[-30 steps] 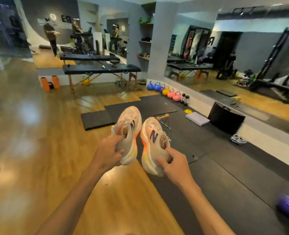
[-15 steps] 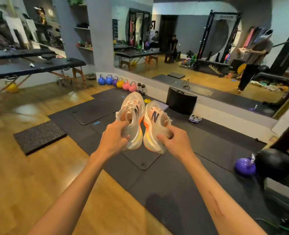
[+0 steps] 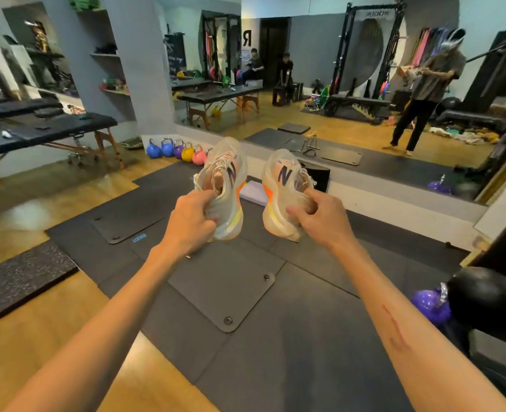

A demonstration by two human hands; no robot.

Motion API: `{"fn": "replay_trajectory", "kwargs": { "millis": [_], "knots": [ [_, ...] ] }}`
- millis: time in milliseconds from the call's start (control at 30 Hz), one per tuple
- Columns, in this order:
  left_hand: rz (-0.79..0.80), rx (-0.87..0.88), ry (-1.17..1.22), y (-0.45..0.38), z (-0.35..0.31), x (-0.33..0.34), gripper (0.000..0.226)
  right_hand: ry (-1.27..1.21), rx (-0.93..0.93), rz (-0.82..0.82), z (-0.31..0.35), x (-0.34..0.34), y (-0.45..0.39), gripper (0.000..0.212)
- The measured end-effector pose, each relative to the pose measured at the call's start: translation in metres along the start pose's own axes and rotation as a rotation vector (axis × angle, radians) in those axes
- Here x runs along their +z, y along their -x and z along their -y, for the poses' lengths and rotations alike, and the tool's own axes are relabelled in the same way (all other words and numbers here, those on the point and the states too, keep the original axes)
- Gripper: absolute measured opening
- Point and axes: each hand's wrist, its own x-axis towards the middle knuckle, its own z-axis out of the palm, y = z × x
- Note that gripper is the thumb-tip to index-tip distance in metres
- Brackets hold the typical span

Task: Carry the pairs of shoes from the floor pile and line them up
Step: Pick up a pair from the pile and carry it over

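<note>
Grip of the left hand [image 3: 191, 220] is clamped on the heel of one pale shoe [image 3: 223, 185]; the right hand [image 3: 317, 217] is clamped on its mate [image 3: 284, 185]. Both are held aloft, apart, over the black floor mat [image 3: 225, 292]. Carrying is judged underway; no lined-up row is seen, so placement remains.

Coloured kettlebells [image 3: 176, 150] line the mirror wall [image 3: 350, 84] beside a black massage table [image 3: 46, 130], above dark floor mats [image 3: 222, 292].
</note>
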Motion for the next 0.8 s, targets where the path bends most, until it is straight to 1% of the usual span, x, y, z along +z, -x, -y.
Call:
{"fn": "replay_trajectory", "kwargs": {
  "millis": [67, 233, 300, 400, 500, 667, 800],
  "knots": [
    [0.007, -0.001, 0.015, -0.032, 0.004, 0.026, 0.027, 0.005, 0.01, -0.003, -0.025, 0.0, -0.024, 0.027],
    [0.025, 0.018, 0.047, -0.119, 0.015, 0.1, 0.019, 0.063, 0.058, 0.005, -0.085, 0.004, -0.1, 0.027],
    [0.039, 0.017, 0.067, -0.157, 0.026, 0.13, 0.022, 0.101, 0.086, 0.01, -0.105, 0.006, -0.136, 0.026],
    [0.067, 0.026, 0.143, -0.222, 0.031, 0.174, 0.037, 0.163, 0.127, -0.017, -0.132, 0.005, -0.192, 0.027],
    [0.133, 0.079, 0.234, -0.285, 0.025, 0.211, 0.043, 0.199, 0.208, -0.043, -0.157, -0.001, -0.243, 0.027],
    [0.277, 0.164, 0.3, -0.387, 0.006, 0.283, 0.035, 0.248, 0.3, -0.128, -0.208, -0.027, -0.307, 0.026],
    [0.304, 0.203, 0.323, -0.438, -0.016, 0.345, 0.037, 0.347, 0.366, -0.122, -0.26, -0.055, -0.346, 0.031]
  ]
}}
